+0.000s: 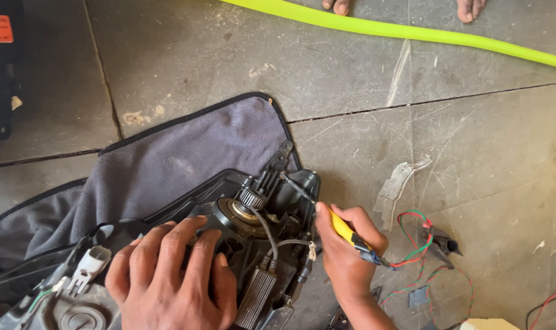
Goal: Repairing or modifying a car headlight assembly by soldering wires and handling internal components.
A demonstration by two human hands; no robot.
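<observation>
Pinching a yellow-handled tester [346, 231] in right hand [345, 256] fingers; left hand [171, 275] splayed flat on black headlight housing [259, 244].

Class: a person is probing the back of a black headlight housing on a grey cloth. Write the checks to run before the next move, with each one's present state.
1. Left hand steadies the headlight housing: ok.
2. Right hand grips the yellow-handled tester: ok.
3. Tester tip on a contact: cannot tell.
4. Housing rests on the grey cloth: ok.
5. Red and green wires lie untangled: not ok.
</observation>
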